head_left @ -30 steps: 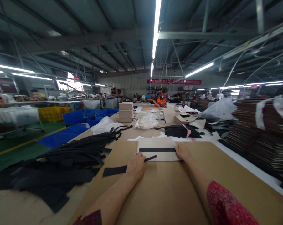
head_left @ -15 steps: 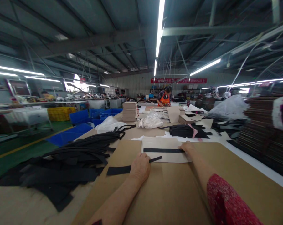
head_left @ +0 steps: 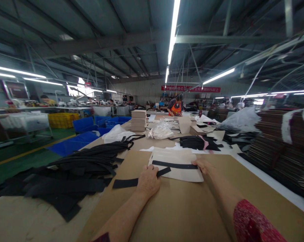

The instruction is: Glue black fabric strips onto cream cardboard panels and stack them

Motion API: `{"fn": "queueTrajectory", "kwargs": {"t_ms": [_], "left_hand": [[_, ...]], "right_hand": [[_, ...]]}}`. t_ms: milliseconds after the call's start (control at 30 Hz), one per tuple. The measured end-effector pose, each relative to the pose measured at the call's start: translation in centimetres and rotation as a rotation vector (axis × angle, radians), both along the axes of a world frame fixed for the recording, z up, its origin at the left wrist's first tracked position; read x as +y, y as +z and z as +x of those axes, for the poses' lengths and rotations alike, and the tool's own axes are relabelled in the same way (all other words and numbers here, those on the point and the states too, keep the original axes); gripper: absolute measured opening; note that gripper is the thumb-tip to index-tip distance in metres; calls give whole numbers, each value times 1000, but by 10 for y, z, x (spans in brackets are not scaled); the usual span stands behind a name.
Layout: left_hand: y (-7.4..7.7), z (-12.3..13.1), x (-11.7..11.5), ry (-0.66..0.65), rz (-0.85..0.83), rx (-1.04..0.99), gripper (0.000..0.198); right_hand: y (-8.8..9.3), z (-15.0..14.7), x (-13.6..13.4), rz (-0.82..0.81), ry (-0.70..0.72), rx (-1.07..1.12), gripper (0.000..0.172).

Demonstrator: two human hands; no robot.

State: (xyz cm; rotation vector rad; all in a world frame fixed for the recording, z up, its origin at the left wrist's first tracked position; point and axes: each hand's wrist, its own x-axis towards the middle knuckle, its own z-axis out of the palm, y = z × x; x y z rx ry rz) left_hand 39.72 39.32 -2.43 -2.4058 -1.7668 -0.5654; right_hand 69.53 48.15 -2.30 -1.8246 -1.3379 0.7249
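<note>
One loose black strip was caught in our curled left hand in the head view, near the eight o'clock side of a pale sheet. Our right hand, nearly closed, pinched that sheet's edge at three o'clock. We had the sheet, crossed by a second black strip, at twelve o'clock over a brown board.

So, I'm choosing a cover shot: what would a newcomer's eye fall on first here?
Probably the pale sheet at centre, crossed by a black strip, with the right hand at the sheet's right edge and the left hand over another strip at its near-left corner. Then, perhaps, the heap of black strips at left, the orange apron on a person farther back, and the bright light tube overhead.
</note>
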Motion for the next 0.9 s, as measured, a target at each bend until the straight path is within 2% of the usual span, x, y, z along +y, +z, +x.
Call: {"fn": "queueTrajectory", "kwargs": {"t_ms": [100,233,333,467,700,800,900], "left_hand": [[5,-7,-20,-21,-22,-7,21],[13,-24,-66,-59,-57,-14,18],[17,-40,-112,-104,-82,-18,15],[21,-63,-182,-158,-127,-30,13],[41,-105,-305,-186,-316,-85,16],[46,-116,-348,-156,-399,-136,20],[45,-123,-380,-144,-449,-192,25]], "right_hand": [[-1,-6,-31,-116,8,108,33],[2,-18,-88,-118,-1,167,22],[7,-30,-136,-58,3,176,6],[15,-48,-197,-40,47,175,10],[23,-80,-294,-175,223,230,5],[18,-86,-332,-218,288,259,8],[14,-84,-366,-247,319,268,13]]}}
